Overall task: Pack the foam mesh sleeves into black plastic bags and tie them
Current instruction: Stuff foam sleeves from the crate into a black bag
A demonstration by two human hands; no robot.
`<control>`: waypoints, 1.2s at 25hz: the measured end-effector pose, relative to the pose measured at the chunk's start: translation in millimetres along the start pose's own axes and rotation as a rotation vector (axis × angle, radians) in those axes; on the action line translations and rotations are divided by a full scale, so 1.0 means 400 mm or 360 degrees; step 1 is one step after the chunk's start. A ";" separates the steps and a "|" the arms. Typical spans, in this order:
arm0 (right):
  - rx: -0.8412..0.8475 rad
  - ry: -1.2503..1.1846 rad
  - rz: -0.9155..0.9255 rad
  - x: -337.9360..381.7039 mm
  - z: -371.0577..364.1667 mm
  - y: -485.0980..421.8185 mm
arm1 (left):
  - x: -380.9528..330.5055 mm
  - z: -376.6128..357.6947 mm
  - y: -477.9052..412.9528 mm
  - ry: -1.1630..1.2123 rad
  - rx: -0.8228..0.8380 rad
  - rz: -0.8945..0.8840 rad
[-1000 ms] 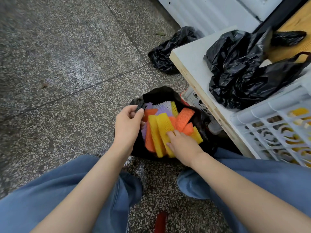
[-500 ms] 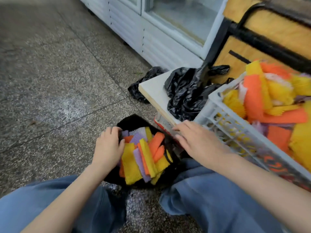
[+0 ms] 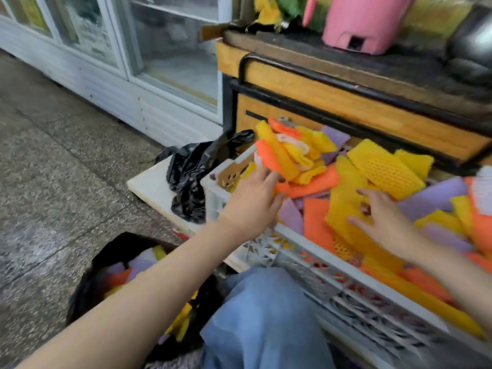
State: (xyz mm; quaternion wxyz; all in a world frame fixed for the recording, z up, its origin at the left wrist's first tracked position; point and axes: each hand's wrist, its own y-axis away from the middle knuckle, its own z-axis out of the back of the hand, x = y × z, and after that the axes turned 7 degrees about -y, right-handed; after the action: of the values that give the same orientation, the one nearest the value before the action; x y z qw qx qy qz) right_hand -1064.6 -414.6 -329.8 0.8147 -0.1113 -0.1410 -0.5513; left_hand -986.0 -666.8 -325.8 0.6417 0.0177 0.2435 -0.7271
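Both the left hand (image 3: 254, 202) and the right hand (image 3: 383, 222) reach into the white crate (image 3: 319, 245) heaped with foam mesh sleeves (image 3: 382, 166). The left arm stretches across the crate's near-left corner. Its fingers are straight and hold nothing, with their tips at an orange sleeve (image 3: 265, 155) on the heap. The right hand lies palm down farther right, fingers spread and relaxed on a yellow sleeve (image 3: 343, 203), with no grip that shows.

The crate's near rim runs diagonally under both forearms. The crate stands on a low white bench (image 3: 147, 185), just beside a bunch of spare black bags (image 3: 189, 179). Below the left forearm, an open black bag (image 3: 85, 291) sits on the floor (image 3: 53, 182) against the person's knee (image 3: 266, 318), part-filled with packed sleeves (image 3: 138, 265). Terrazzo floor stretches wide to the bag's left, and a wooden counter (image 3: 346, 102) rises right behind the crate.
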 end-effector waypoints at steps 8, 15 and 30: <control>0.0249 -0.0106 -0.0045 -0.122 -0.050 -0.017 | -0.047 -0.151 -0.160 -0.0198 0.1125 0.0454; 0.0025 -0.0005 -0.0030 -0.098 0.017 -0.001 | -0.057 -0.132 -0.157 0.0008 0.0696 0.0427; 0.0024 -0.1443 0.0204 0.147 0.148 0.042 | -0.226 0.049 -0.117 0.2047 0.0049 0.0477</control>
State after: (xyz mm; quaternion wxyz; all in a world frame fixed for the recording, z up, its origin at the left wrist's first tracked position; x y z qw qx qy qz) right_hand -1034.5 -439.7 -254.2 0.7040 -0.3440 -0.4801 -0.3944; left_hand -1008.7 -587.8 -262.3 0.4622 0.4913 0.5628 -0.4778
